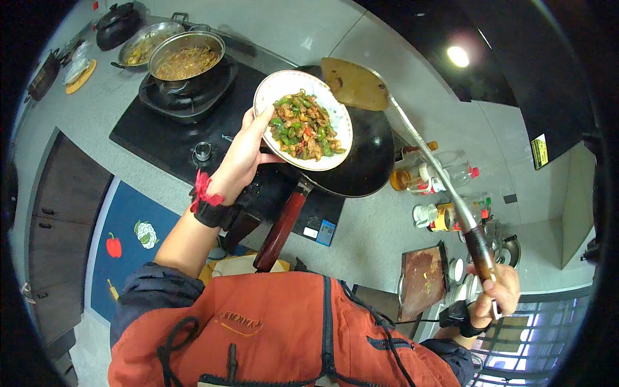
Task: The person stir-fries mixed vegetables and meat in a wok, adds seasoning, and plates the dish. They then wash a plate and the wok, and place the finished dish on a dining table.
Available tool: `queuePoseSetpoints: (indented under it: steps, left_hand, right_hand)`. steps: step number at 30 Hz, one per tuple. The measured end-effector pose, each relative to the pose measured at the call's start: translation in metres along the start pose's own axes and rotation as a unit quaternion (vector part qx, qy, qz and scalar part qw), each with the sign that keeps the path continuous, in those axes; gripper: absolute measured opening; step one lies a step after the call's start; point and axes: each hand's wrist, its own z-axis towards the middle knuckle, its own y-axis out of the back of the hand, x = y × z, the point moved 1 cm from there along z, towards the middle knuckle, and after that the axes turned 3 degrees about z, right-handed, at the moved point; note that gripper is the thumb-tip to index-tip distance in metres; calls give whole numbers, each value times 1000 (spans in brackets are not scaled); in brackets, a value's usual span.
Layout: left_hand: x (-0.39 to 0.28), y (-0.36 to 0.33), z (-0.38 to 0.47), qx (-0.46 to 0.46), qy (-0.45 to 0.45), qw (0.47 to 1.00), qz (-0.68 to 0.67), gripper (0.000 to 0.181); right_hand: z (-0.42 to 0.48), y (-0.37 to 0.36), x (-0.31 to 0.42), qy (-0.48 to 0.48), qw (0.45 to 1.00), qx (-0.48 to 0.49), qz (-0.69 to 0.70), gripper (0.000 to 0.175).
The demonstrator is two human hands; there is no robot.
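My left hand (246,150) grips the near-left rim of a white plate (304,80) with a patterned edge, tilted above the wok. On the plate lies a stir-fry of green peppers and meat pieces (304,126). My right hand (498,295) is closed around the brown handle of a long metal wok spatula (425,145). The spatula's wide blade (355,84) is raised beside the plate's far right edge. Beneath the plate, a black wok (370,155) sits on the hob, its red-brown handle (283,230) pointing towards me. The plate hides part of the wok's inside.
A steel pot of food (186,63) stands on the hob's left burner, with a pan of food (145,43) behind it. Sauce bottles and jars (442,217) line the counter's right side. Nearer stand a wooden cutting board (423,278) and stacked bowls (462,290). A range hood (488,53) overhangs.
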Motion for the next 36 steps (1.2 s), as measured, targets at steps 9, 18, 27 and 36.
queuePoseSetpoints:
  steps: [9, 18, 27, 36]
  left_hand:
    - [-1, 5, 3, 36, 11, 999, -23, 50]
    - [-9, 27, 6, 7, 15, 1000, -25, 51]
    - [-46, 58, -41, -134, -65, 989, -4, 47]
    - [-48, 75, -70, -196, -66, 978, -8, 48]
  right_hand:
    - [-12, 4, -14, -38, 999, -24, 18, 18]
    - [-64, -45, -131, -519, 652, -326, 447, 30]
    - [-27, -88, -196, -598, 736, -113, 297, 33]
    - [18, -163, -175, -349, 870, -44, 345, 22]
